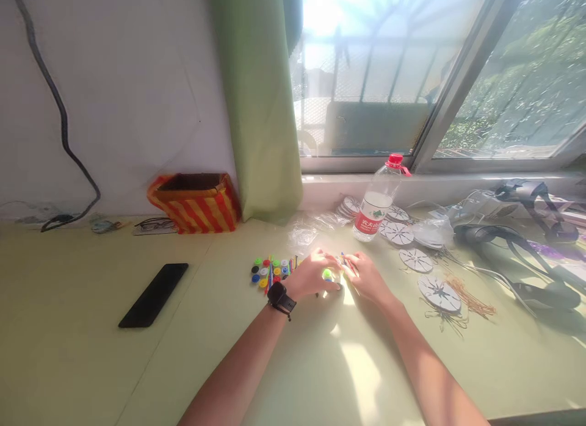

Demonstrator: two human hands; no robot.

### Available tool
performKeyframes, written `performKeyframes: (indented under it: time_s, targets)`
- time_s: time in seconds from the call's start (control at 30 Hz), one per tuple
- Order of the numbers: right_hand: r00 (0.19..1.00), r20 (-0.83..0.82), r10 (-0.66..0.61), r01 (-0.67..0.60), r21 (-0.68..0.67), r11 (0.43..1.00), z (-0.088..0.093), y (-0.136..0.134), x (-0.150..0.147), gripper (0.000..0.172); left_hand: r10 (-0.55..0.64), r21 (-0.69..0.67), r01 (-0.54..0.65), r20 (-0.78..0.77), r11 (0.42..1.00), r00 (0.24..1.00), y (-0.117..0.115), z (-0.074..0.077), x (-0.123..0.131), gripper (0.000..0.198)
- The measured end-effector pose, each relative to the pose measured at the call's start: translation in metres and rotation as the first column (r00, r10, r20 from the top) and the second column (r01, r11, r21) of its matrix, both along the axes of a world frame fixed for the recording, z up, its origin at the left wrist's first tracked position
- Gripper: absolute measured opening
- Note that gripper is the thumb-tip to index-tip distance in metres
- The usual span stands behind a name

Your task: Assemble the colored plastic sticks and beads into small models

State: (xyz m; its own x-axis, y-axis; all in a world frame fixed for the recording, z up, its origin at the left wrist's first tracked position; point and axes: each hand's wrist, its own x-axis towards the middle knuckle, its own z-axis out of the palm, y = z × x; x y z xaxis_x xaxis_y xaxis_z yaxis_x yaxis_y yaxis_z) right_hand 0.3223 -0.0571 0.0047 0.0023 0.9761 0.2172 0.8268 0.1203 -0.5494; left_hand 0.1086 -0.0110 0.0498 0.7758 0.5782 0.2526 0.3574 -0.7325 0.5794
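I see a small green piece [326, 274] pinched at the fingertips of my left hand [315, 275], lit hard by the sun, just this side of the water bottle [378, 201]. My left fingers are curled closed on that piece. My right hand [366, 276] touches the left one, its fingers bent around some thin coloured sticks [347, 261]; I cannot tell how firmly it grips them. A black watch [280, 298] sits on my left wrist.

Left of the bottle and just beside my left hand lies a cluster of coloured buttons [268, 272] with more sticks among them. Right of the bottle and nearer me, white paper discs [414, 259] are spread along the table [196, 353], one with an orange tassel [471, 298] next to it. Further right of the bottle lie dark straps [517, 243]. Far left of the bottle, a black phone [154, 294] lies flat, and a red and yellow striped box [196, 201] stands against the wall beside the green curtain [256, 102].
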Motion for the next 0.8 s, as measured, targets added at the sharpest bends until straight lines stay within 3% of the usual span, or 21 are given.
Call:
performKeyframes:
  time_s: [0.13,0.33,0.53,0.63,0.8]
  targets:
    - [0.996,-0.056,0.072,-0.071,0.014,0.997,0.001,-0.003,-0.004,0.029,0.041,0.078,-0.042,0.024,0.996,0.999,0.002,-0.003,0.0,0.04]
    - [0.993,-0.089,0.071,-0.072,-0.008,0.997,0.003,-0.004,-0.002,0.022,0.037,0.073,-0.036,-0.008,0.997,0.999,-0.003,-0.003,0.001,0.019]
    - [0.988,-0.131,0.087,-0.091,-0.027,0.995,0.006,-0.007,-0.004,0.021,0.047,0.11,-0.044,-0.025,0.993,0.999,-0.004,-0.004,0.005,0.013]
    - [0.984,-0.152,0.093,-0.096,-0.015,0.995,0.007,-0.007,-0.005,0.021,0.04,0.134,-0.036,-0.029,0.99,0.999,0.001,0.0,-0.001,0.021]
    - [0.981,-0.184,0.067,-0.067,0.004,0.998,0.005,-0.005,-0.002,0.027,0.059,0.154,-0.039,-0.127,0.987,0.99,0.013,0.014,-0.022,0.05]
